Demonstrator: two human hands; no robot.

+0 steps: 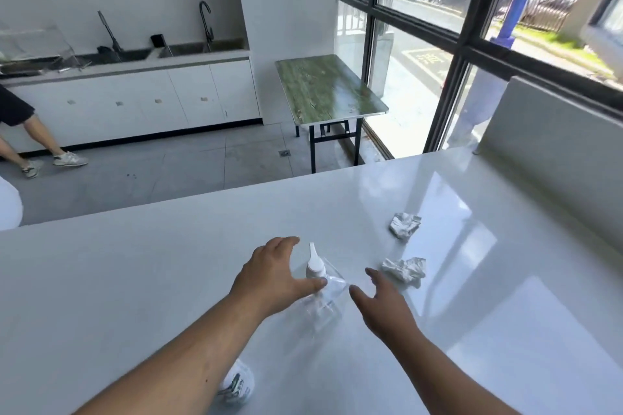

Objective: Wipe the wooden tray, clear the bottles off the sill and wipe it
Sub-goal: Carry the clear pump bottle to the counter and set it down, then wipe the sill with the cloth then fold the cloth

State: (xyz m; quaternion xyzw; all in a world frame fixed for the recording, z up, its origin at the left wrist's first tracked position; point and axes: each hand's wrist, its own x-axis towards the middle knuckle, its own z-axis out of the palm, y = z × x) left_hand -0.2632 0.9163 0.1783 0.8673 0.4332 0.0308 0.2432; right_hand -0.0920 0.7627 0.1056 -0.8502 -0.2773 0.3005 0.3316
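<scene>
A clear plastic pump bottle [324, 293] with a white pump head stands on the white counter [135, 280]. My left hand [274, 274] is spread beside it on its left, thumb touching the bottle's shoulder, fingers apart. On the bottle's right, my right hand [381, 301] hovers open and does not touch it. Two crumpled white tissues lie to the right, one near my right fingers [404, 269] and one farther back [404, 225]. A second bottle with a white and green label [236, 386] shows partly under my left forearm. No wooden tray is in view.
A raised white ledge [553, 131] runs along the counter's right side under the black-framed window [465, 40]. Beyond the counter stand a green-topped folding table [323, 87], white cabinets with a sink [135, 91], and a person's legs [30, 145] at far left.
</scene>
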